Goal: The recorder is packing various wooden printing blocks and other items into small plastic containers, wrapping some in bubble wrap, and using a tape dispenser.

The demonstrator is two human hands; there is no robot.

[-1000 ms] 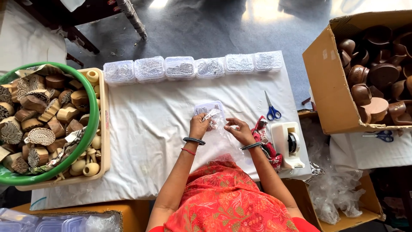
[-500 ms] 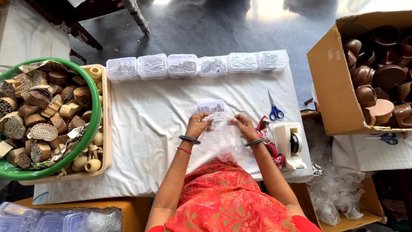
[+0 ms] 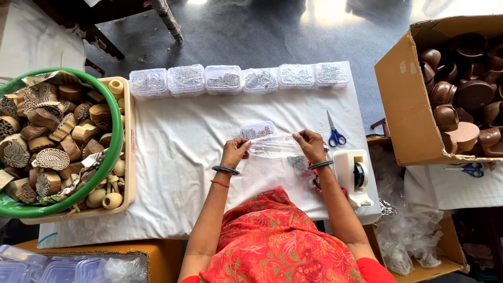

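Stretching a clear plastic bag between both hands, the person works at the near middle of the white cloth-covered table. The left hand is closed in a pinch on the bag's left edge, and the right hand is closed in a pinch on its right edge, so the film hangs taut between them, just near of a small clear lidded box of metal bits that lies on the cloth. Whether anything sits inside the bag I cannot tell; a dark patch shows through its lower right part. To do this well, I judge the pinches should stay at the very corners with even tension, so the mouth opens flat and the thin film does not tear or wrinkle. Along the far edge runs a row of six clear boxes with similar contents. Blue-handled scissors lie just right of the right hand, and a white tape dispenser stands at the right edge. At the far left a green basin holds carved wooden blocks, set in a beige tray; a cardboard box of brown clay pots stands to the right, apart from the table.
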